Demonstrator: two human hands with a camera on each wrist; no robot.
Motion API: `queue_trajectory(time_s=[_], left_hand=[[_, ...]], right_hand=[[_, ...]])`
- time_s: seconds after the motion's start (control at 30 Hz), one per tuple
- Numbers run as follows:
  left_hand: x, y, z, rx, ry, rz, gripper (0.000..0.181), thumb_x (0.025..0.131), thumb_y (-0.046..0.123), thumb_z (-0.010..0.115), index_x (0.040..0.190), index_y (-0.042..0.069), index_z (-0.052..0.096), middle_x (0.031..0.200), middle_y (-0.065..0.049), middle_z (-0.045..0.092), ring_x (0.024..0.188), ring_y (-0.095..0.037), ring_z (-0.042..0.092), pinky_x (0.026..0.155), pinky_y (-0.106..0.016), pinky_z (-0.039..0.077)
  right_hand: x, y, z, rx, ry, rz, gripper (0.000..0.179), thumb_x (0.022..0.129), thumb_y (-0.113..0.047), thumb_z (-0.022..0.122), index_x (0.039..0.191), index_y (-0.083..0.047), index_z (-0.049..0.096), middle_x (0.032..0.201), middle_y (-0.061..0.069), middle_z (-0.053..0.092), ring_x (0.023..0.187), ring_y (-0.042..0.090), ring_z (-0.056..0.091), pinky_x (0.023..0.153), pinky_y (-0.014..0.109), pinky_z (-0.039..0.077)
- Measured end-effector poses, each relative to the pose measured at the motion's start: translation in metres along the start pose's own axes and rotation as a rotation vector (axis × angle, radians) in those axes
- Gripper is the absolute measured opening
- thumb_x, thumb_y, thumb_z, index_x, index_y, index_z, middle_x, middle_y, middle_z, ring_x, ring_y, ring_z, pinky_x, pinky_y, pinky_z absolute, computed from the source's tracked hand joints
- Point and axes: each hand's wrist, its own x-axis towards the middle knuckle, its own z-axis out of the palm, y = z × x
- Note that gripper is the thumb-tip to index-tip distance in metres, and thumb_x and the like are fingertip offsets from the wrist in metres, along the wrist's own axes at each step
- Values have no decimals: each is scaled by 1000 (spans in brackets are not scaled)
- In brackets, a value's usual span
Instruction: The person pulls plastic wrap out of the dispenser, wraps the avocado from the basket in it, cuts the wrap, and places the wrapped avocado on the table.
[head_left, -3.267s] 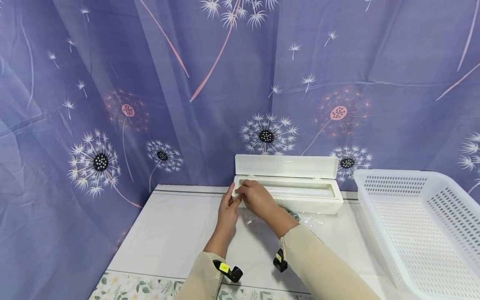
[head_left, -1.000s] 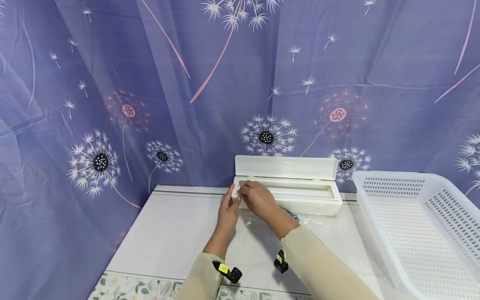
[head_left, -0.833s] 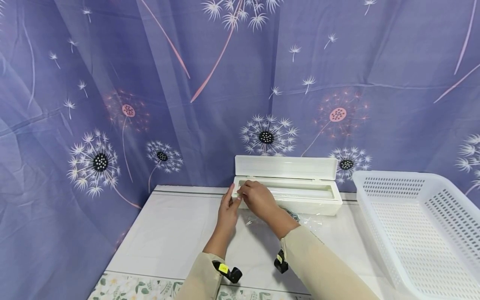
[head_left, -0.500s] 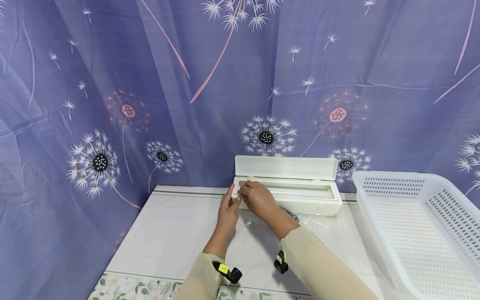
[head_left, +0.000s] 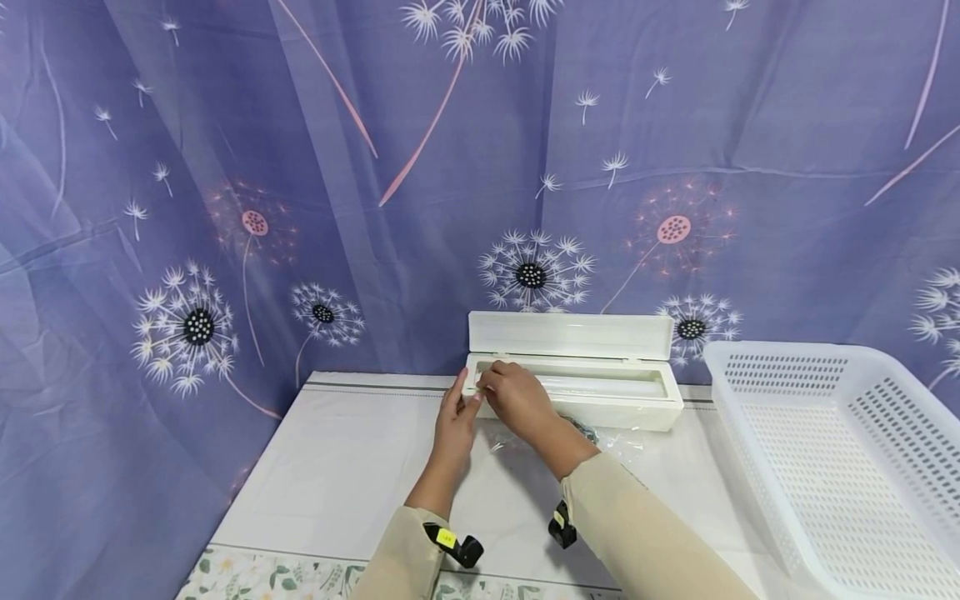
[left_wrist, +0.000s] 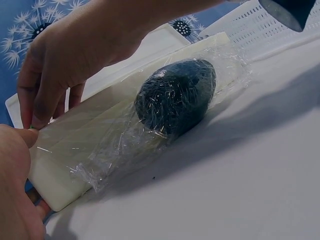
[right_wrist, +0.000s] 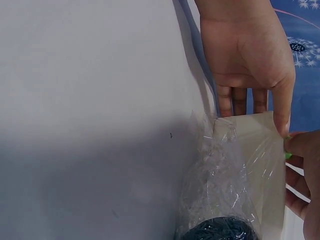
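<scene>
A long white cling film dispenser (head_left: 600, 414) stands at the back of the table, its lid (head_left: 570, 335) raised and a film roll (head_left: 611, 387) inside. Clear film (left_wrist: 107, 162) hangs down its front and covers a dark oval object (left_wrist: 175, 95), largely behind my right forearm in the head view. My left hand (head_left: 454, 433) grips the dispenser's left end, thumb at the top front edge and fingers around the end wall. Right at that thumb, my right hand (head_left: 519, 404) pinches a small green slide cutter (right_wrist: 288, 155) at the edge; most of it is hidden by fingers.
A white perforated plastic basket (head_left: 761, 492) stands to the right of the dispenser. Behind the table hangs a purple-blue dandelion curtain (head_left: 420, 275). A white tablecloth (head_left: 352, 467) with a floral front border covers the table.
</scene>
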Motion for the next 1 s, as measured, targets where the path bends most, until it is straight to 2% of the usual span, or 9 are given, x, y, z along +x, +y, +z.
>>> queue_trajectory(time_s=[0.23,0.8,0.87,0.97,1.0], left_hand=[[1,0,0,-10,2,-16,60,99,27,60,153,20,36,153,-10,31,140,-30,30,113,-44,28],[2,-3,-1,-39,-7,2,59,99,23,59,153,18,35,154,-13,29,139,-31,31,112,-45,29],[2,0,-1,-56,-16,-2,59,100,19,58,153,16,34,154,-15,28,139,-33,31,112,-46,29],[-4,14,-2,-54,-30,-4,58,100,14,57,153,11,34,153,-19,28,138,-37,32,111,-46,30],[-4,14,-2,-53,-29,-2,58,100,13,57,153,11,34,153,-20,28,138,-38,32,111,-46,30]], right_hand=[[-1,1,1,1,13,9,9,84,-7,77,89,-11,72,90,2,64,79,23,61,71,35,53],[-3,4,6,-5,72,6,11,81,-6,78,86,-11,70,88,2,64,76,24,60,69,36,52],[-3,3,5,-9,77,9,11,82,-6,78,86,-11,69,87,2,63,75,24,59,68,36,52],[-4,2,4,-16,72,17,11,82,-6,78,86,-10,69,86,2,63,74,24,59,68,36,52],[-4,2,3,-17,65,22,10,82,-7,78,85,-10,69,86,2,62,75,24,59,68,36,52]])
